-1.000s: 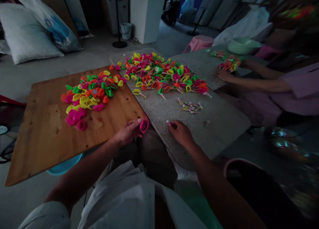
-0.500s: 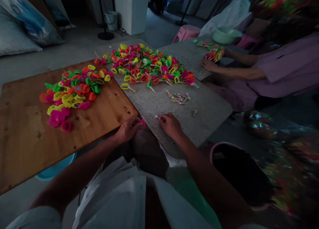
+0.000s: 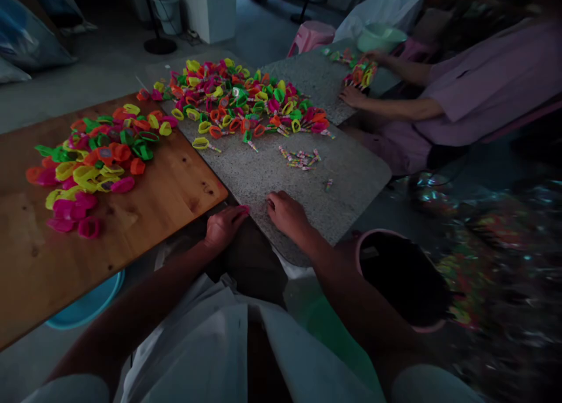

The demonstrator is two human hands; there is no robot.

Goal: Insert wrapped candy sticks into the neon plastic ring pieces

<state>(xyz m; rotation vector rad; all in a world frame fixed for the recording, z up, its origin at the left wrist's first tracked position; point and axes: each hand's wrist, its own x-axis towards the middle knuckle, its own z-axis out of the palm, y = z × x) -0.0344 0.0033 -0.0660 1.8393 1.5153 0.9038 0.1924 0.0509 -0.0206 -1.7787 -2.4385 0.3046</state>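
My left hand [image 3: 222, 226] is closed on a pink plastic band [image 3: 244, 210], which looks like a toy watch, just off the grey table's near edge. To its right, my right hand [image 3: 287, 214] is over the grey table [image 3: 351, 175] with its fingers pinched together. Whatever they hold is hidden. Beyond it lie a small pile of short printed tubes [image 3: 302, 158] and a single tube [image 3: 328, 184]. A heap of bright bands with tubes attached [image 3: 246, 102] covers the table's far part. More bands without visible tubes [image 3: 94, 163] are piled on the wooden board [image 3: 167, 216] at left.
Across the table at right, a co-worker in a pinkish top [image 3: 487, 81] handles similar pieces. A pale green basin [image 3: 381, 39] stands beyond. A dark-filled pink bucket [image 3: 399, 280] is by my right forearm, and a blue basin [image 3: 90, 303] sits under the board.
The view has shifted, so the tables appear further left and higher. The pale tip of a tube seen at my right fingertips no longer shows. The pink band stays in my left hand.
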